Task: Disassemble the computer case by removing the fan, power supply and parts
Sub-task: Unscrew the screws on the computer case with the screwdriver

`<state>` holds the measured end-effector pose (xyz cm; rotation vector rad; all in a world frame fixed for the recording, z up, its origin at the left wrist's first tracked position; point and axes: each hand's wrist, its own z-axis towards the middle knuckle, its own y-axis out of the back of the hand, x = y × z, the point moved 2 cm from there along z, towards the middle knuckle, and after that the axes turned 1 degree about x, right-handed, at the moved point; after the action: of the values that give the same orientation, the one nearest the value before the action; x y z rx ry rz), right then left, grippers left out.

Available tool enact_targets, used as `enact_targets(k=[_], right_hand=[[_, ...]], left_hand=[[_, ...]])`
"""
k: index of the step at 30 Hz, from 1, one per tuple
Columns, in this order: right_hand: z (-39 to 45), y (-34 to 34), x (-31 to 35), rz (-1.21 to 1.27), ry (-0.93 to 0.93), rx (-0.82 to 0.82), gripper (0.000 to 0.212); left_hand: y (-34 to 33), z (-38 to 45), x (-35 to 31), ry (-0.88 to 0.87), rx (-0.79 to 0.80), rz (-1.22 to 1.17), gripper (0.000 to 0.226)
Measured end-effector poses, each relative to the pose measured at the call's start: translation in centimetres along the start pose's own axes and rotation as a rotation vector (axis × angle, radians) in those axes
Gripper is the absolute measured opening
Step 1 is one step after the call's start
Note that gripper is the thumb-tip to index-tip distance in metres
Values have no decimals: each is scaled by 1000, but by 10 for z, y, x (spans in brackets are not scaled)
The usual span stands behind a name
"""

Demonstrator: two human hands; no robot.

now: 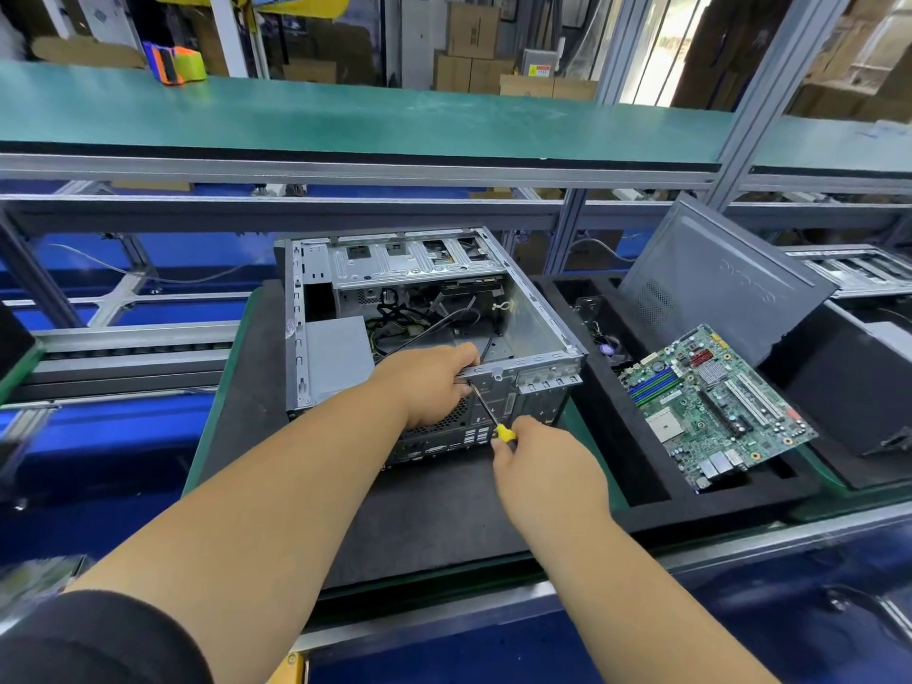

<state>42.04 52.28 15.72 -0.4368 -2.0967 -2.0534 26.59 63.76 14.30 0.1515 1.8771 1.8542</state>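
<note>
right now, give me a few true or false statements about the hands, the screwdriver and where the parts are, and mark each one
1. The right hand holds a screwdriver with a yellow handle. True.
2. The left hand rests flat on the foam mat, away from the computer case. False: it grips the rear edge of the computer case.
3. The motherboard is still mounted inside the case. False: it lies in the black foam tray to the right of the case.
4. The power supply is still inside the case. True.
5. The dark side panel leans tilted behind the motherboard. True.
</note>
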Motion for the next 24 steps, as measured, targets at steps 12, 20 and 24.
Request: enact_targets(k=[12,20,24], right_hand=[[13,-9,-11,1420,-518,667,37],[12,-9,-9,1126,-448,453,32],[8,1,-5,262,-78,103,22]], left_hand=[[3,-2,-1,0,-8,-12,20],[3,-2,-2,5,-2,-6,22],[2,-1,-1,6,0,-9,16]])
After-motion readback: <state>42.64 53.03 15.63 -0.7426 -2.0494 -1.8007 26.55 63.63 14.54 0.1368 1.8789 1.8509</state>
